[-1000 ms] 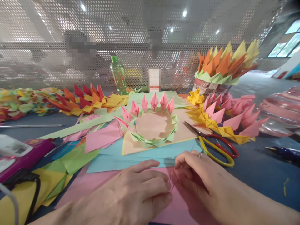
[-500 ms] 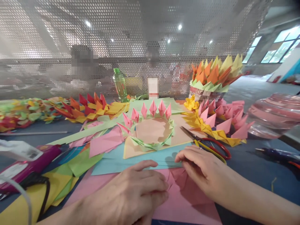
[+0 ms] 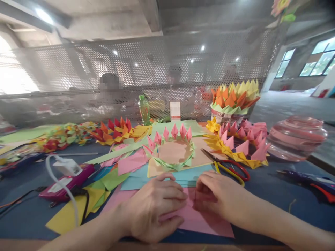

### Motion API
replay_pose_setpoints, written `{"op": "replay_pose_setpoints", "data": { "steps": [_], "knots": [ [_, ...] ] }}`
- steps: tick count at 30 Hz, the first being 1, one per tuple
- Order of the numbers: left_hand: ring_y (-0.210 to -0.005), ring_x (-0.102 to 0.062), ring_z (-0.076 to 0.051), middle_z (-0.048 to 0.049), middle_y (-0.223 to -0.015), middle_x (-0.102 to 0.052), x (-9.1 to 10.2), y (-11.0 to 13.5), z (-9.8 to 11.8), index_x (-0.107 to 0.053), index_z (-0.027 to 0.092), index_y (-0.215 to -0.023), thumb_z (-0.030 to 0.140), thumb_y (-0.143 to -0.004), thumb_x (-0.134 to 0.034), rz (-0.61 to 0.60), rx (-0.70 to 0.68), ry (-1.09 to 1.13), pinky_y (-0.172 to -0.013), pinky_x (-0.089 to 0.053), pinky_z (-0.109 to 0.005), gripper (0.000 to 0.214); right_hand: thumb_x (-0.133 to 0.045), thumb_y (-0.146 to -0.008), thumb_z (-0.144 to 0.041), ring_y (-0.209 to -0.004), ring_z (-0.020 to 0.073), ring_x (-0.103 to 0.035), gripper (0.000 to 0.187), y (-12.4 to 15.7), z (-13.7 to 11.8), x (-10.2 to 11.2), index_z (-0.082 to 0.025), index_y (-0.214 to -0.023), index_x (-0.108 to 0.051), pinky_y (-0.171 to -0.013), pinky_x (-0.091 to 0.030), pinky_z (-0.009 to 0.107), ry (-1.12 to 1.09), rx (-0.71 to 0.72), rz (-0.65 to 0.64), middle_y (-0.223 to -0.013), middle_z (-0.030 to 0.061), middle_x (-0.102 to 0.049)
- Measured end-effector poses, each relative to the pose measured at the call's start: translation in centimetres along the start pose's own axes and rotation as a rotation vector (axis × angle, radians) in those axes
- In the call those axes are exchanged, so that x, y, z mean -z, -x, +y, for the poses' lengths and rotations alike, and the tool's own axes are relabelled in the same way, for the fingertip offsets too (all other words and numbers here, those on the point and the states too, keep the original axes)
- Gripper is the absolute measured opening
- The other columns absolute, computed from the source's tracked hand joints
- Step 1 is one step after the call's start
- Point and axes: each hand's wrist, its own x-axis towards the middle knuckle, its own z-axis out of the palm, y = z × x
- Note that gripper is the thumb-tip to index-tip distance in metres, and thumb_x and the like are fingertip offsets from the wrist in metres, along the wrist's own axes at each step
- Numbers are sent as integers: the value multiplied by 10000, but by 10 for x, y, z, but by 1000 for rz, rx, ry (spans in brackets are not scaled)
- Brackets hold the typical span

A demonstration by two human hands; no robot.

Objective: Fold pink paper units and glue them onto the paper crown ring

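My left hand (image 3: 158, 207) rests low at the centre, its fingers curled and close together on a small pink piece of paper (image 3: 191, 198). Facing it, my right hand (image 3: 218, 195) has its fingers bent down onto the same piece; the fingertips and much of the paper are hidden. Larger pink sheets (image 3: 209, 223) lie beneath both hands. Just beyond are blue sheets (image 3: 133, 182) and a ring of folded green paper (image 3: 192, 153) with pink pointed petals (image 3: 174, 131) along its far side. Scissors with red and yellow handles (image 3: 235, 169) lie beside my right hand.
At left sit a purple power strip (image 3: 68, 183) with a white plug and cables, and yellow sheets (image 3: 62, 216). Rightward are a yellow-and-pink paper ring (image 3: 251, 160), a clear pink-tinted container (image 3: 295, 137) and a dark pen-like tool (image 3: 306, 179). A bottle (image 3: 144, 109) stands behind.
The view has tilted up and drawn back a little. My hands stay over the pink paper; the left hand's thumb now shows, and the right hand's fingers are bent lower over the paper.
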Motion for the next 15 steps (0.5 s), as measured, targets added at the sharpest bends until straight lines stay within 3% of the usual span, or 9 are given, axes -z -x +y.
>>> {"op": "replay_pose_setpoints", "data": {
  "steps": [4, 7, 10, 13, 15],
  "knots": [
    [-1032, -723, -216, -48, -1054, -788, -3, 1, -5, -695, 184, -1051, 197, -894, -641, 9, -12, -74, -1045, -416, -380, 166, -703, -844, -256, -728, 193, -526, 164, -2, 3, 0, -205, -760, -572, -645, -308, 293, -94, -4, -1, -748, 7, -605],
    [-1058, -709, -258, -99, -1106, -770, -1, 0, -6, -687, 165, -1102, 260, -910, -644, 79, 2, -143, -999, -458, -412, 219, -655, -887, -266, -637, 159, -535, 107, -9, 5, 1, -213, -917, -567, -586, -319, 267, -242, -19, -27, -677, -33, -604],
    [-1084, -678, -309, -161, -1153, -733, 5, -7, -3, -656, 129, -1188, 344, -910, -682, 182, 57, -214, -942, -483, -451, 352, -638, -900, -262, -564, 122, -494, 233, -21, 5, 2, -211, -1086, -507, -545, -327, 237, -407, -30, -35, -624, -86, -552],
    [-1063, -665, -333, -159, -1120, -731, 11, -16, 1, -672, 138, -1174, 408, -877, -737, 216, 105, -231, -922, -481, -477, 406, -635, -929, -279, -539, 100, -481, 220, -33, 0, 7, -188, -1096, -523, -528, -350, 218, -542, -49, -26, -624, -92, -526],
    [-1013, -672, -322, -143, -1046, -744, 14, -22, 0, -707, 147, -1088, 374, -899, -708, 227, 144, -198, -909, -481, -476, 295, -636, -963, -320, -537, 94, -505, 213, -40, -5, 12, -172, -1098, -565, -520, -396, 217, -603, -69, -4, -679, -72, -556]
  ]
}}
